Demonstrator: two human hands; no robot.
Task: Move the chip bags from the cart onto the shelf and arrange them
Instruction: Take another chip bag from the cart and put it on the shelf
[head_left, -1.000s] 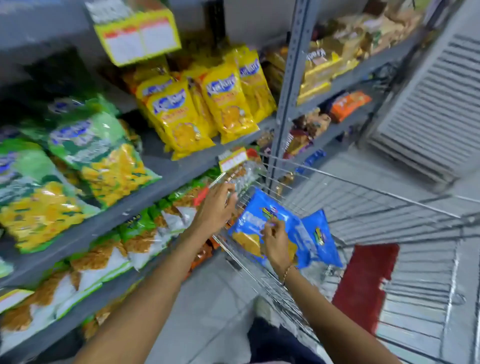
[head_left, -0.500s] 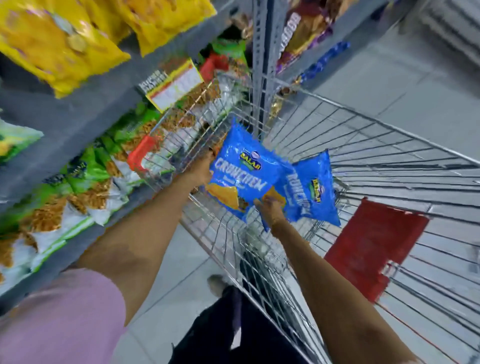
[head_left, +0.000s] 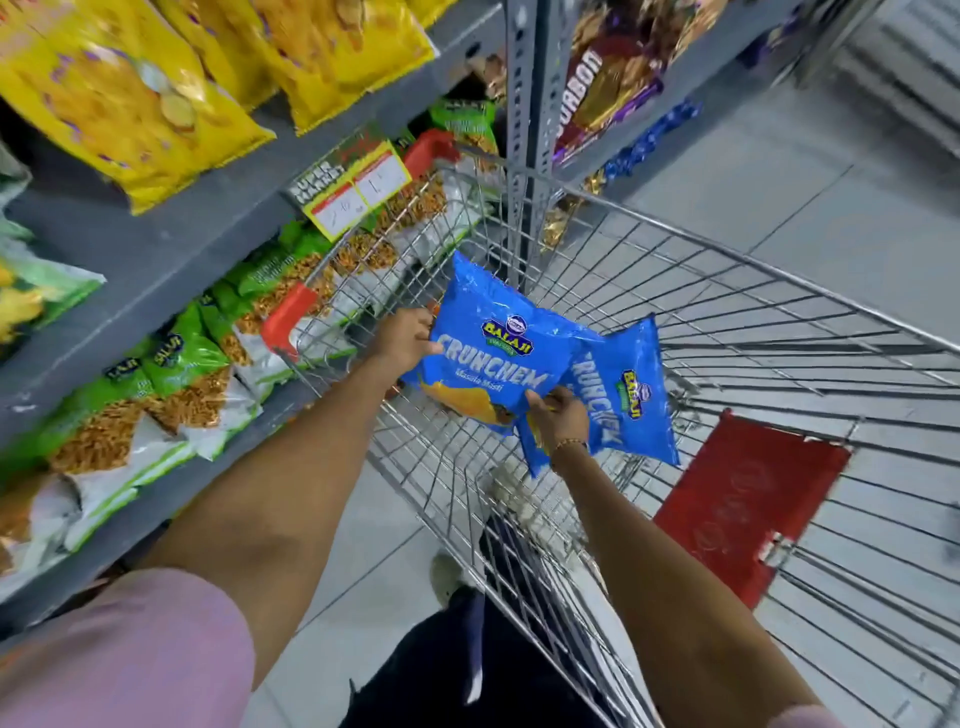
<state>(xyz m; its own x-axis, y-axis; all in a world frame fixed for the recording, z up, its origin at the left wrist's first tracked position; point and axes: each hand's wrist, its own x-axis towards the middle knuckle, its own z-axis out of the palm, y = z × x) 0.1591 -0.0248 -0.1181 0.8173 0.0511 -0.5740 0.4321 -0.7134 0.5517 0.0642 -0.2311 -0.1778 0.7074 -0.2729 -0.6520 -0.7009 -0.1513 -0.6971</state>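
Observation:
Two blue chip bags sit over the wire cart (head_left: 753, 291). My left hand (head_left: 402, 340) grips the left edge of the front blue bag (head_left: 498, 358), which is held up and tilted above the cart's near corner. My right hand (head_left: 561, 415) pinches that bag's lower right corner, over the second blue bag (head_left: 631, 400) lying behind it; whether it also holds that second bag I cannot tell. The grey shelf (head_left: 156, 254) runs along the left, with yellow bags (head_left: 119, 98) on the upper level and green-and-white bags (head_left: 171, 384) on the lower one.
A red flap (head_left: 748, 499) lies in the cart's child-seat area. A grey upright post (head_left: 524, 130) stands just beyond the cart, with a yellow price tag (head_left: 353, 187) on the shelf edge. Brown and purple packs (head_left: 602, 78) fill the far shelf. My legs stand by the cart.
My head tilted down from the shelves to the cart. My left hand dropped from the cart rim onto the front blue bag, and both hands have lifted it slightly.

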